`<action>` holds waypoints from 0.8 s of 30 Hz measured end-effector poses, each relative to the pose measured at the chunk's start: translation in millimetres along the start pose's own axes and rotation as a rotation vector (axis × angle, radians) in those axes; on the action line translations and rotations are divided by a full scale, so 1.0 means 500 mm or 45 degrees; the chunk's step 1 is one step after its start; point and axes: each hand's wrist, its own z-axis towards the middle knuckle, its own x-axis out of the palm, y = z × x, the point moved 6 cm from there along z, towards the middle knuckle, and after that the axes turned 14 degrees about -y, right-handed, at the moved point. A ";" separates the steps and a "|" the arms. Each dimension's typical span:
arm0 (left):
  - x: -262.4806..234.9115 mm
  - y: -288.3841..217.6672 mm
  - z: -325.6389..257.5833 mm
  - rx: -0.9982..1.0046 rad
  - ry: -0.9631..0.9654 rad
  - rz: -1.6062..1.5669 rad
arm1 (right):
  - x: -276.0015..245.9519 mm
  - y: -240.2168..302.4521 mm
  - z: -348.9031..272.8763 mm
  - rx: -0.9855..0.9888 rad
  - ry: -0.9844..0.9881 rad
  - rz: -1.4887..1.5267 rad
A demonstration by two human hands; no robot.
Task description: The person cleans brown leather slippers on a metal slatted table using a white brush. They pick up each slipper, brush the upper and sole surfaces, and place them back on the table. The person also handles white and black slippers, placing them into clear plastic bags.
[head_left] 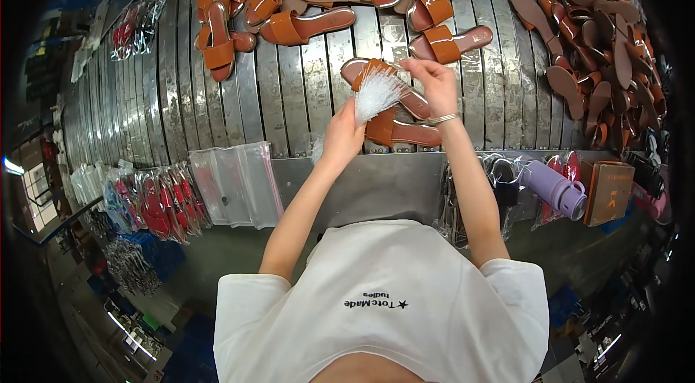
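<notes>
My left hand (343, 135) is closed around the lower end of a bundle of thin, clear plastic strands (379, 93), which fan out toward the right. Behind the bundle lies an orange-strapped slide sandal (357, 70), partly covered by the strands. A second slide sandal (414, 135) rests just nearer to me, its toe end close to my left fingers. My right hand (436, 86) is over the far sandal's right side, thumb and forefinger pinched together by the strap. Whatever sits between those fingertips is too small to make out.
More orange sandals (311, 24) lie across the slatted metal conveyor (289, 93) at the far side. A large heap of sandals (594, 43) is at the right. Along the near ledge are clear plastic bags (235, 184), bagged red items (163, 202), a purple tumbler (554, 187) and a brown box (608, 193).
</notes>
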 end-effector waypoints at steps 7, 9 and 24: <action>0.019 0.015 0.024 -0.062 0.032 -0.003 | 0.006 -0.045 0.012 0.131 0.009 0.090; 0.023 0.008 0.026 -0.031 0.044 0.019 | 0.001 -0.061 0.021 0.047 -0.017 0.116; -0.081 0.158 0.223 -0.125 -0.269 0.429 | -0.428 0.071 0.198 -0.481 -0.756 0.870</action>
